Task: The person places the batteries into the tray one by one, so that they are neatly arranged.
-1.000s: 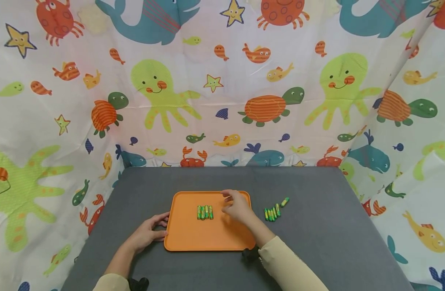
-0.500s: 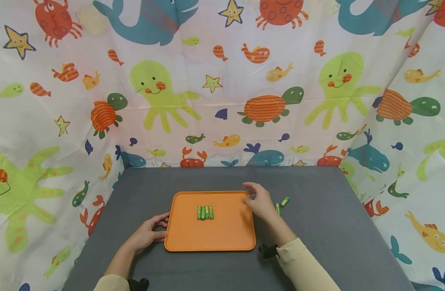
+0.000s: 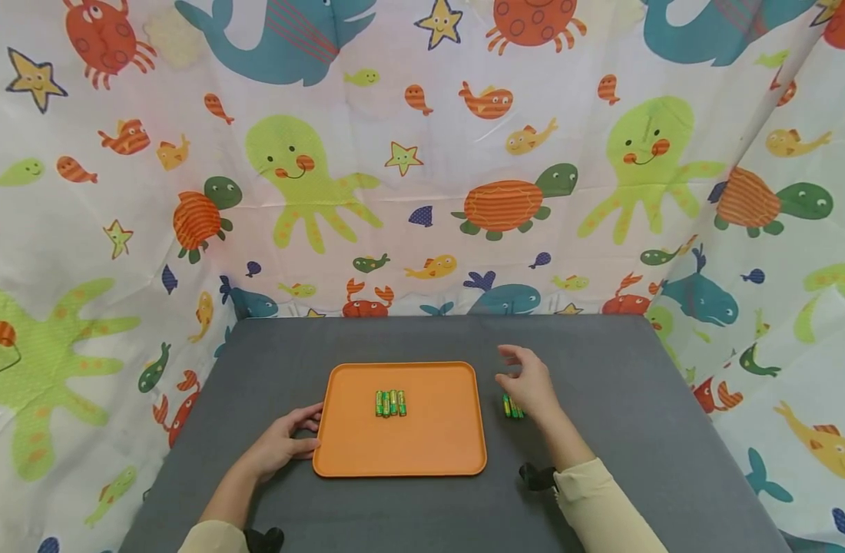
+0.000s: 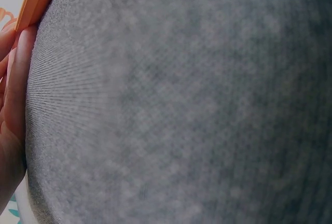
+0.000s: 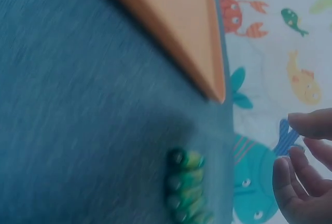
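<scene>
An orange tray (image 3: 432, 442) lies on the grey table, with several green-and-yellow batteries (image 3: 391, 403) side by side on it, left of its middle. My left hand (image 3: 280, 445) rests against the tray's left edge, and its thumb touches the rim (image 4: 36, 1) in the left wrist view. To the tray's right, my right hand (image 3: 531, 382) is over the table, thumb and fingers apart and nothing seen between them. Just under it lies a row of batteries (image 3: 511, 407), partly covered by the hand. The right wrist view shows these batteries (image 5: 188, 187) blurred, lying close together.
The grey table (image 3: 395, 514) reaches back to a white curtain (image 3: 409, 200) printed with sea animals, which also hangs at both sides. A dark wrist strap piece (image 3: 536, 476) sits by the right sleeve, and another (image 3: 263, 540) by the left.
My right hand has moved right, from above the tray to above the batteries on the table, now hiding some of them. The left hand and the tray have stayed put.
</scene>
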Demonstrator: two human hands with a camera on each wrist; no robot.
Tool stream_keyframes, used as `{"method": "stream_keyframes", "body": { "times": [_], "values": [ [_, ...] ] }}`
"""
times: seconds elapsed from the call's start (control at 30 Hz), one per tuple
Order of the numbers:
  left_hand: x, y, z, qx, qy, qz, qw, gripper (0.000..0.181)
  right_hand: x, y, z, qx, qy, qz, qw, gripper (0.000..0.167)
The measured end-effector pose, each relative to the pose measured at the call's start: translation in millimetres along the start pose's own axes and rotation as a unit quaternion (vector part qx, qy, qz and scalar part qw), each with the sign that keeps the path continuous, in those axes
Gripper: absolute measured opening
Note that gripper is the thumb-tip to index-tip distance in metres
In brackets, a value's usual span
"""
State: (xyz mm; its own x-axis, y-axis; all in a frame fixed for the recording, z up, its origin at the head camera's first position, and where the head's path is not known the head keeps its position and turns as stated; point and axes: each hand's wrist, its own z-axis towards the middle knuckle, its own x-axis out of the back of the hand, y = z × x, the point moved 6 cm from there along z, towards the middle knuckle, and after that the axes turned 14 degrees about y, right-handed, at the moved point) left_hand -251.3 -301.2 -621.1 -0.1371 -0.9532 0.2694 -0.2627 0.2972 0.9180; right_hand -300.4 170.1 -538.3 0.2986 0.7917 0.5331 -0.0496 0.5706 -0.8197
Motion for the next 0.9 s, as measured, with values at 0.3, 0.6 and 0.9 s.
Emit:
{"method": "stream_keyframes", "body": {
  "times": [0.3,0.6,0.9],
  "values": [
    [0.8,1.5,-2.9,0.0,0.006,0.007,1.0,0.074,19,32,2.8,-0.019,0.022,-0.054,0.9981,0.057],
    [-0.1,1.2,-1.9,0.007,0.004,0.007,0.9999,0.074,36,69,5.5,-0.029,0.053,-0.085,0.9945,0.073],
    [0.7,-0.8,0.0,0.007,0.007,0.0,1.0,0.075,38,93,2.0,-0.07,0.027,-0.105,0.9916,0.076]
  ]
}}
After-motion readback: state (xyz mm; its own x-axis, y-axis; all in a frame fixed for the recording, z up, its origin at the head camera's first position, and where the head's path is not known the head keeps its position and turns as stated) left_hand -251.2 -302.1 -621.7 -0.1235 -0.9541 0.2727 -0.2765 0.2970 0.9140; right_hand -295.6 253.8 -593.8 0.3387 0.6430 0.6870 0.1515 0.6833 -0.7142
